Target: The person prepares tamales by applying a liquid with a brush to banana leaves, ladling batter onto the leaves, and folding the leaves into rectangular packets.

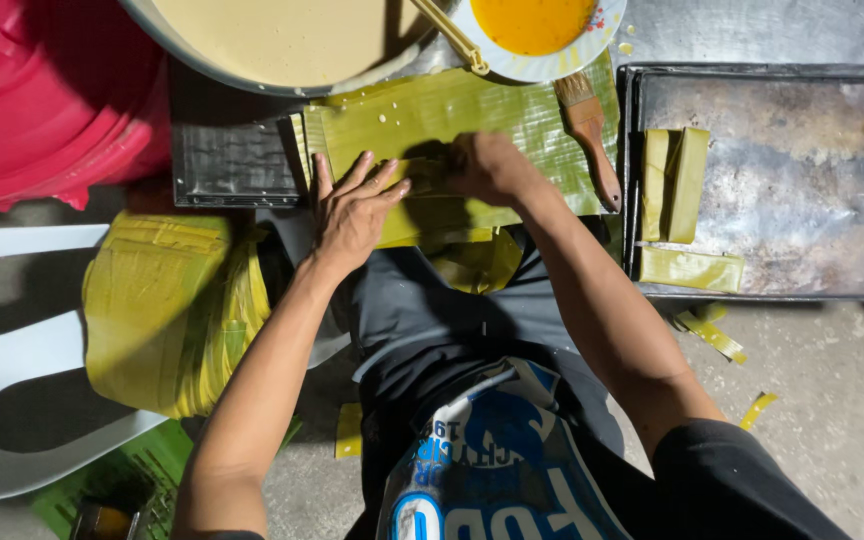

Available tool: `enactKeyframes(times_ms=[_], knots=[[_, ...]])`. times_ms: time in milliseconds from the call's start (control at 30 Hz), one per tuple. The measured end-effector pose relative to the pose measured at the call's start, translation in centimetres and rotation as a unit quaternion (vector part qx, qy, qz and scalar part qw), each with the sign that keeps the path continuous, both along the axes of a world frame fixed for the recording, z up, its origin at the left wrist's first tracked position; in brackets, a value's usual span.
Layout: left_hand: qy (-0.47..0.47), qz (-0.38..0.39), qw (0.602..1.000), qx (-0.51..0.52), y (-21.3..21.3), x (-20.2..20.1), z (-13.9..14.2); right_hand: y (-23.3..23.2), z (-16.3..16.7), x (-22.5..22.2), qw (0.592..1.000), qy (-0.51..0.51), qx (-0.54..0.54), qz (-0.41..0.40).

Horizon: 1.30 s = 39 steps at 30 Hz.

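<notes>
At the far left a red plastic tub (pixel 37 95) is cut off by the frame edge, with a white plastic chair (pixel 12 340) below it, partly covered by a stack of yellow-green banana leaves (pixel 167 310). The left hand (pixel 352 210) lies flat with fingers spread, pressing on a folded leaf parcel (pixel 422 205) that rests on a larger leaf sheet (pixel 492 120). The right hand (pixel 487 165) curls over the parcel's top edge; its fingertips are hidden, so its grip is hard to judge. Above, a bowl of pale batter (pixel 282 40) and a plate of orange liquid (pixel 537 30) are cropped. A wooden brush (pixel 592 135) lies beside a metal tray (pixel 812 190) holding three folded parcels (pixel 677 185).
</notes>
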<state>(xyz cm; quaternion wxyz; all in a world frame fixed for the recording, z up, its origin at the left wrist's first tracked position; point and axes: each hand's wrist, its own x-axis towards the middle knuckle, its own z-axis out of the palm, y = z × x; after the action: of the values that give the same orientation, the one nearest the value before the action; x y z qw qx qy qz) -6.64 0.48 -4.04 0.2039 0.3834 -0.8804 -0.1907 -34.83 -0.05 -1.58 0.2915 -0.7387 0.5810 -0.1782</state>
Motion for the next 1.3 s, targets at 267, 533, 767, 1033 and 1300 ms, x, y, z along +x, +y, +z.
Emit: enactKeyframes(times_ms=[267, 533, 767, 1033, 1300], knots=[[0.235, 0.084, 0.951, 0.181, -1.2, -2.9, -0.4, 3.5, 4.4, -0.3, 0.996, 0.041, -0.058, 0.058], [0.414, -0.006, 0.796, 0.441, 1.3, -14.0, -1.1, 12.3, 5.1, -5.1, 0.966, -0.051, 0.216, -0.129], [0.351, -0.070, 0.845, 0.398, 3.0, -16.0, 0.3, 18.4, 1.3, -16.9, 0.906, -0.173, 0.005, -0.385], [0.157, 0.055, 0.974, 0.156, 3.7, -8.3, 4.3, 18.5, -4.0, -25.7, 0.851, 0.195, -0.049, -0.485], [-0.027, 0.013, 0.999, 0.027, 5.1, -0.9, 4.3, 15.9, -1.6, -17.7, 0.870, 0.050, -0.280, -0.403]])
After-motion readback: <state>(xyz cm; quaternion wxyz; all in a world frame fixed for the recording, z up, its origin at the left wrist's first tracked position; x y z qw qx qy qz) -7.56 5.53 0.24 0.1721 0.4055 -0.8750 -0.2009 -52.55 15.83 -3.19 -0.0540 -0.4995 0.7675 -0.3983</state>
